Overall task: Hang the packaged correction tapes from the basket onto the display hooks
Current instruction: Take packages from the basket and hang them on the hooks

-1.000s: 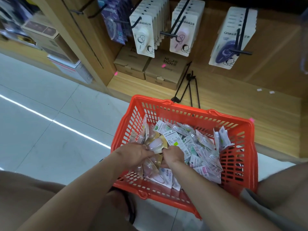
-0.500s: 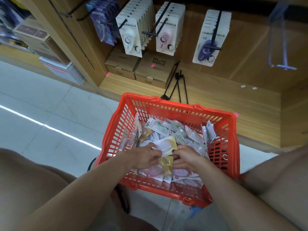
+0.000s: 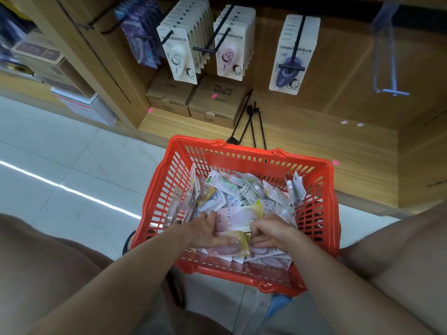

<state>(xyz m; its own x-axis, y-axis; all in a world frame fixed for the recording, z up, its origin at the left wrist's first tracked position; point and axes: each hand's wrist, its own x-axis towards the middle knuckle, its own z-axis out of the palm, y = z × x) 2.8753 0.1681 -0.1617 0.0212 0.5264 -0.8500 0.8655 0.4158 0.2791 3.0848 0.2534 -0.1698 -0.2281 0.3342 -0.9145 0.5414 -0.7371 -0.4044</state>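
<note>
Both hands are reaching down into the orange slatted plastic basket point(image 3: 312, 213), which is sitting on the pale tiled floor point(image 3: 60, 165) just in front of the wooden display shelf point(image 3: 314, 146). The left hand point(image 3: 205, 232) is resting with fingers stretched out across a small stack of flat, clear-fronted correction tape packets point(image 3: 238, 217), its thumb seemingly tucked against the pink-and-yellow card on top. The right hand point(image 3: 271, 234) is curling its fingers at the stack's right edge, probably pinching it, though the grip is partly hidden. More loose packets point(image 3: 244, 189) are lying jumbled across the basket's bottom. On the back panel above, three rows of white carded tapes point(image 3: 229, 54) are hanging from black metal hooks point(image 3: 205, 48), with two brown cardboard boxes point(image 3: 212, 102) sitting beneath them and spare black hooks point(image 3: 251, 122) lying on the shelf.
</note>
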